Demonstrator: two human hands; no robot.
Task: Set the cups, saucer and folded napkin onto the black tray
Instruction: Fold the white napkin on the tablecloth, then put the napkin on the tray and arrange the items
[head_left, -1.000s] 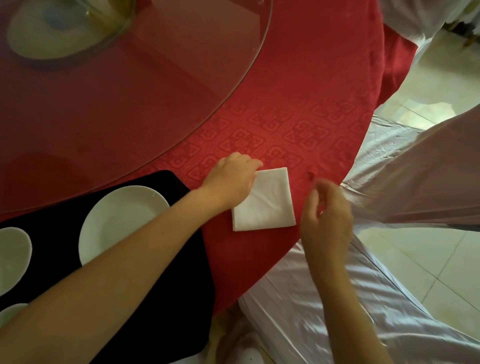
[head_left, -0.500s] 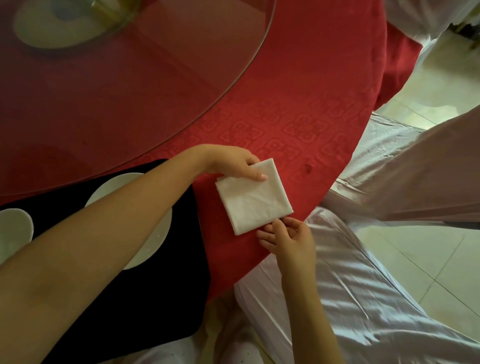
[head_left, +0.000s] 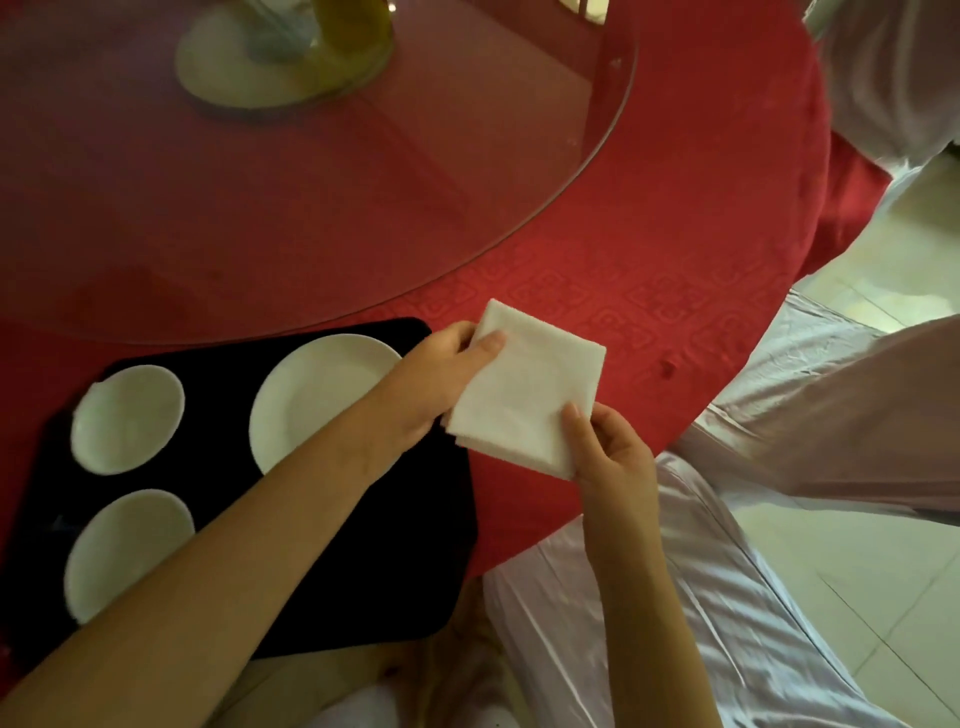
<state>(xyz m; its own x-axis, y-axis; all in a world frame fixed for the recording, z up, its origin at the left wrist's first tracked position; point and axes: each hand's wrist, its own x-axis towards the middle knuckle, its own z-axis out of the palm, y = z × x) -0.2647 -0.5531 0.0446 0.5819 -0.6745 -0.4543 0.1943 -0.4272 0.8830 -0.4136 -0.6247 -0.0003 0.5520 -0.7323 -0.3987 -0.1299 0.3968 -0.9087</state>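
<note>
A white folded napkin (head_left: 524, 397) is held above the red tablecloth, just right of the black tray (head_left: 395, 551). My left hand (head_left: 439, 384) grips its left edge with the thumb on top. My right hand (head_left: 610, 454) pinches its lower right corner. On the tray sit a white saucer (head_left: 311, 395), partly hidden by my left forearm, and two white cups (head_left: 127, 418), (head_left: 122, 551) at the left.
A round glass turntable (head_left: 415, 208) covers the middle of the red table (head_left: 675, 270), with a white plate and bottles (head_left: 283, 57) on it. Chairs in pale satin covers (head_left: 810, 415) stand at the right and below. The tray overhangs the table's near edge.
The napkin has been lifted off the tablecloth and now hangs in both hands, closer to the tray. My right hand came in to pinch its corner. The view has tilted up.
</note>
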